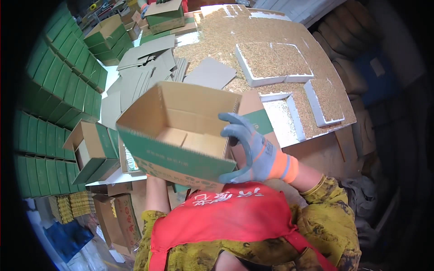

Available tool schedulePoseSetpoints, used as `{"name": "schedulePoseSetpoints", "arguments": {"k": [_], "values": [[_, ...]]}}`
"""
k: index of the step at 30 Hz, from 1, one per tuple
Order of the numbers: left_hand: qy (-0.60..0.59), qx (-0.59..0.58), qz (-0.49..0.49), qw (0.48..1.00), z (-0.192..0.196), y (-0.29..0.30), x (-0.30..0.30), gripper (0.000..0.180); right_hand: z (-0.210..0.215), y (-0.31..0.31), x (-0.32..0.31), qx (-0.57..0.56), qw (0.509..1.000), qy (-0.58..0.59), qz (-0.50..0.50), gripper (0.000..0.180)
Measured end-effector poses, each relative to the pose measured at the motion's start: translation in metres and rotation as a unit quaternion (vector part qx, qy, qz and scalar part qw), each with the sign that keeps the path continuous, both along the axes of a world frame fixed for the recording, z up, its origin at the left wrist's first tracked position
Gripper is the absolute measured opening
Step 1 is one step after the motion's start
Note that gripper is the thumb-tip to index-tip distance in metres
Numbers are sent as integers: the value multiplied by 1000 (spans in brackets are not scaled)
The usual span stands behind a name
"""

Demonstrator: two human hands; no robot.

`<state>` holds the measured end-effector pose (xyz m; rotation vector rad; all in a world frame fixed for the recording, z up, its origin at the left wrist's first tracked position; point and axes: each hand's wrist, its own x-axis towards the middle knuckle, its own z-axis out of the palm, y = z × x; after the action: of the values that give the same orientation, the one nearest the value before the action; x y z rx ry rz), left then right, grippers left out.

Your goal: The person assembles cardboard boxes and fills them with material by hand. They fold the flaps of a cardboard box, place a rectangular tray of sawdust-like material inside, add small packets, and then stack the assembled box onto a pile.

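An open-topped cardboard box (pixel 181 156), green and brown outside and plain brown inside, is tilted in front of my red apron. My right hand (pixel 255 151), in a grey-blue glove with an orange cuff, grips its right end. The thumb lies by the near lower corner and the fingers reach up along the right end. My left forearm (pixel 157 194) goes up behind the box's near left side. Only a bit of orange cuff shows there; the left hand's fingers are hidden. A loose brown flap inside the box lies toward its bottom.
Grey cardboard sheets (pixel 149 67) lie piled beyond the box. White foam trays (pixel 266 80) stand on a table strewn with brown granules (pixel 217 27). Green boxes (pixel 49 77) are stacked at left, near another open box (pixel 92 149). A co-worker's hand (pixel 144 9) is by a far box (pixel 165 18).
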<state>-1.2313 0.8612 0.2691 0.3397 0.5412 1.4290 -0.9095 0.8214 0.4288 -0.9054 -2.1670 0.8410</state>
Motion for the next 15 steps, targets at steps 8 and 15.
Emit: {"name": "schedulePoseSetpoints", "arguments": {"k": [8, 15], "values": [[140, -68, -79, 985, 70, 36, -25, 56, -72, 8, 46, 70, 988, -77, 112, 77], [603, 6, -56, 795, 82, 11, -14, 47, -124, 33, 176, 85, 850, 18, -520, 78]]}}
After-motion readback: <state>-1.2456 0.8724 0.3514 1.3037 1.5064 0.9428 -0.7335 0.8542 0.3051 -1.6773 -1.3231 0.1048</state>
